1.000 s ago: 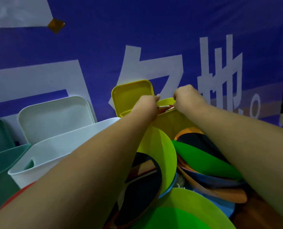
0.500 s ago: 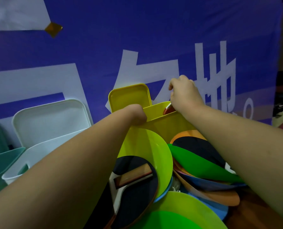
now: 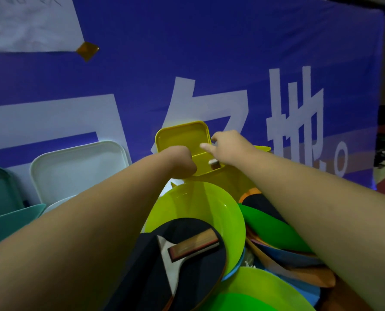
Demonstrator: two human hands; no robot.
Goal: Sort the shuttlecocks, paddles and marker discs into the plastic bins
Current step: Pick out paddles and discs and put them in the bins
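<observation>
Blue banner [image 3: 209, 63] backdrop; left hand [image 3: 182, 161] clamped on yellow bin [image 3: 227, 178] rim, right hand [image 3: 229, 145] loose-fingered above.

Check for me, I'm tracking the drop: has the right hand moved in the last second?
Yes. The right hand has shifted left, its fingers now overlapping the upright yellow lid it earlier sat clear of.

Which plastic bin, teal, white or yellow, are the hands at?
The yellow plastic bin: the left hand grips its near rim and the right hand reaches over it. The white plastic bin and teal plastic bin stand apart, untouched.
</observation>
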